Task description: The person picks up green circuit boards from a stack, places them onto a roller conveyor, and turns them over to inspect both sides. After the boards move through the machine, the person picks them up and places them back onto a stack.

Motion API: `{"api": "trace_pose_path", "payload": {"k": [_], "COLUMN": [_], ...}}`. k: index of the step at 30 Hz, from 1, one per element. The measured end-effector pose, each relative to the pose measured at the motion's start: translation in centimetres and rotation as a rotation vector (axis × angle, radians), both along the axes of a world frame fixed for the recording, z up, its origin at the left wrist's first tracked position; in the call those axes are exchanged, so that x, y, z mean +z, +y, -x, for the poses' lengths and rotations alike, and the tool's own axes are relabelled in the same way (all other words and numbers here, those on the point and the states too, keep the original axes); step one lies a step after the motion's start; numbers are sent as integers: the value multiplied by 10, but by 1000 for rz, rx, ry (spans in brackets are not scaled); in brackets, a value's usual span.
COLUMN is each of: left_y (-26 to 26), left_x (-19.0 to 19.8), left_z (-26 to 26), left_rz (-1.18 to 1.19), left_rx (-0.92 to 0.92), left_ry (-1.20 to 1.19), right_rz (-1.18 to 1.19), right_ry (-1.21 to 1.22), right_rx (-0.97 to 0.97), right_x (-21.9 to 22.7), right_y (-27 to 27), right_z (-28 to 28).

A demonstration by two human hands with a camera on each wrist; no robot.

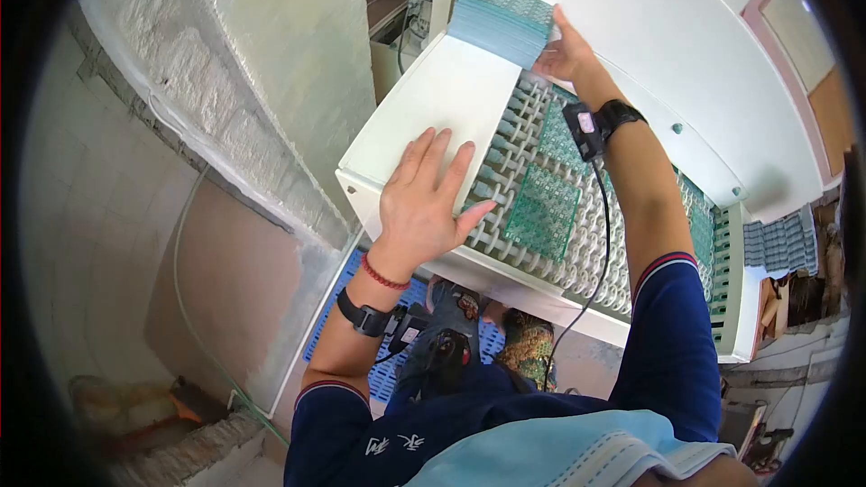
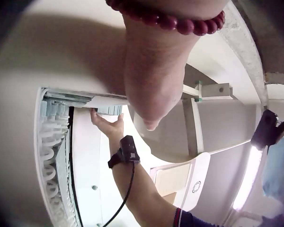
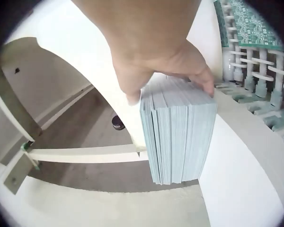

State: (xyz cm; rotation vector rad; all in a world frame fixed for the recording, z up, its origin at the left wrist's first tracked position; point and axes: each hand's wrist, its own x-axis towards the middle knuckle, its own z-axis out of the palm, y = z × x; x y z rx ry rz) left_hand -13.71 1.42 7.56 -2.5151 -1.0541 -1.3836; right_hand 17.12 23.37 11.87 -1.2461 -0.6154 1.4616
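Note:
On the white end cover (image 1: pixel 442 104) of a roller conveyor stands a tall stack of circuit boards (image 1: pixel 502 22), green on top with pale bluish edges. My right hand (image 1: pixel 568 56) holds this stack at its right end. In the right wrist view, thumb and fingers span the stack (image 3: pixel 180 137) from either side. My left hand (image 1: pixel 424 203) rests on the end cover with fingers spread, its thumb pointing toward the rollers. One green circuit board (image 1: pixel 543 210) lies on the rollers near that thumb, and another board (image 1: pixel 564 137) lies farther back.
White wheel rollers (image 1: pixel 591 257) fill the conveyor bed. A raised white lid (image 1: pixel 649 45) stands along its far side. Grey stacked pieces (image 1: pixel 783 242) sit beyond the right end. A rough wall (image 1: pixel 271 36) rises at left, and a cable (image 1: pixel 603 243) hangs from my right wrist.

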Motion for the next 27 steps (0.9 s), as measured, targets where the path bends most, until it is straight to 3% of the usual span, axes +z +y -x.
{"api": "trace_pose_path", "payload": {"k": [1,5,8,11,14,17,20,23,27], "left_y": [0,1,0,-1,-1,0,-1,-2,-2], "left_x": [0,-1,-1,0,-2,-4,-3,-3,-1], "left_z": [0,0,1,0,0,-1,-1,-2,-1], "left_rz": [4,0,-2,-3,-7,-19,-14,-11,-7], "left_rx": [-10,-9,-10,8,6,5,8,20,8], "left_ry": [-12,-28,-36,-28,-43,-49,-61,-61,-64], "right_rz": [8,51,96,-41,0,1,-119,-401,-433], "right_ry": [55,-58,-229,-258,-296,-782,-1194,-1409,-1525], "right_rx": [-64,2,-107,108,18,70,84,159,425], "right_x": [5,14,13,7,16,46,61,65,62], "right_y": [-1,-2,-10,-30,-51,-70,-51,-47,-26], "right_z": [6,12,21,19,31,32,11,23,27]}}
